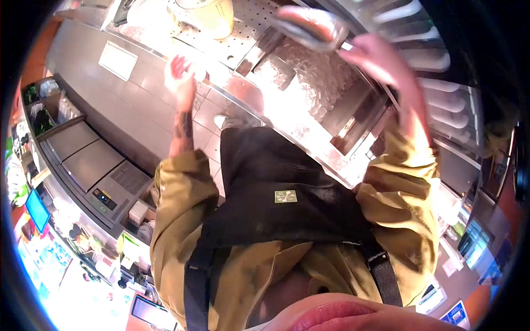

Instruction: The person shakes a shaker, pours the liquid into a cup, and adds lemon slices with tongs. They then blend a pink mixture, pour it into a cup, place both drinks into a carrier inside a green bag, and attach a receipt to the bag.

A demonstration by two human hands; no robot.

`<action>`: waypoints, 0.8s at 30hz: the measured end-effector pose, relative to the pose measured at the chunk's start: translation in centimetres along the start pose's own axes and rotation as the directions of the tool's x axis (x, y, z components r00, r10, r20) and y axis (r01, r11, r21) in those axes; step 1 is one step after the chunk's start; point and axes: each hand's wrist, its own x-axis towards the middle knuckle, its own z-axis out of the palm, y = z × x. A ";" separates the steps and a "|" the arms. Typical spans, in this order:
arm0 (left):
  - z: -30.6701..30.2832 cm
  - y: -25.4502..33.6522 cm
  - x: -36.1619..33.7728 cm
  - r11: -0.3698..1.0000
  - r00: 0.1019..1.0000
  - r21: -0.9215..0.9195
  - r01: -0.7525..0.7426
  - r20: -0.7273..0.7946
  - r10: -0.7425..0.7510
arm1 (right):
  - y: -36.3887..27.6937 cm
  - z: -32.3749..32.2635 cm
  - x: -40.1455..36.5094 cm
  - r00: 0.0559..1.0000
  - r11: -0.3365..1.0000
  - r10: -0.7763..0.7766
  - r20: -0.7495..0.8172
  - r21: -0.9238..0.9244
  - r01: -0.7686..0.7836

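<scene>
My right hand [375, 58] is closed around the handle of a shiny metal scoop [312, 27], which is smeared by motion. The scoop is held above the far edge of an ice bin [323, 83] filled with clear ice. My left hand [180, 76] is raised near the counter's edge, its fingers apart and nothing visible in them. Strong glare washes out part of that hand and the counter beside it.
A perforated steel drain surface [251, 19] bears a pale rounded container [212, 16]. Several clear curved containers [441, 99] line the right side. Behind my left arm stands a metal-topped counter unit [88, 157] with a control panel. Tiled floor [152, 105] shows below.
</scene>
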 end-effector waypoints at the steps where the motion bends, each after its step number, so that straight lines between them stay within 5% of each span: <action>1: -2.0 1.2 0.1 0.994 0.994 0.098 -0.047 -0.090 0.056 | 1.4 3.3 0.9 0.999 0.998 0.030 0.025 0.053 -0.031; 3: -5.6 2.4 2.9 0.972 0.969 0.214 -0.092 -0.208 0.137 | 3.7 9.9 2.7 0.982 0.886 0.069 0.176 0.442 -0.142; 7: -7.9 6.2 13.9 0.970 0.960 0.158 -0.185 -0.183 0.213 | 3.1 19.4 7.3 0.898 0.677 0.250 0.362 0.598 -0.429; 9: -7.3 7.3 19.8 0.964 0.966 0.082 -0.254 -0.037 0.257 | 2.1 24.7 9.0 0.913 0.181 0.247 0.325 0.910 -0.373; 10: -7.2 6.7 23.0 0.932 0.957 0.220 -0.289 0.061 0.283 | 4.1 29.4 11.0 0.935 0.260 0.265 0.234 0.917 -0.303; 11: -6.5 6.1 25.7 0.933 0.957 0.235 -0.273 0.166 0.238 | -0.3 26.1 8.7 0.921 0.045 0.272 0.279 0.952 -0.301; 13: -4.8 3.6 30.0 0.958 0.888 0.162 -0.236 0.437 0.145 | -2.5 27.1 8.9 0.909 -0.019 0.309 0.278 0.958 -0.287; 14: -4.3 0.3 32.8 0.890 0.830 0.292 -0.351 0.536 0.152 | -4.4 27.3 8.4 0.899 -0.034 0.409 0.157 0.987 -0.157; 15: -2.9 3.1 32.2 0.774 0.786 0.385 -0.502 0.577 0.223 | -5.9 27.3 8.6 0.853 -0.015 0.510 0.108 0.993 -0.117; 17: -1.3 2.6 35.4 0.631 0.721 0.384 -0.674 0.525 0.452 | -8.8 26.8 8.2 0.768 -0.017 0.640 0.026 1.000 -0.019; 19: -0.4 1.1 40.8 0.498 0.758 0.573 -0.651 0.460 0.462 | -12.0 26.4 8.6 0.725 0.105 0.678 -0.122 0.992 0.068; 21: 1.3 0.3 47.1 0.349 0.858 0.789 -0.505 0.417 0.300 | -14.5 26.2 9.6 0.641 0.264 0.706 -0.301 0.952 0.156; 23: 1.6 -7.9 55.0 0.652 0.586 0.082 -0.754 0.533 0.611 | -16.8 24.9 11.2 0.474 0.526 0.705 -0.528 0.837 0.150; 24: 1.1 -9.7 57.5 0.717 0.662 0.285 -0.636 0.679 0.317 | -17.7 23.7 12.2 0.445 0.538 0.692 -0.568 0.817 0.206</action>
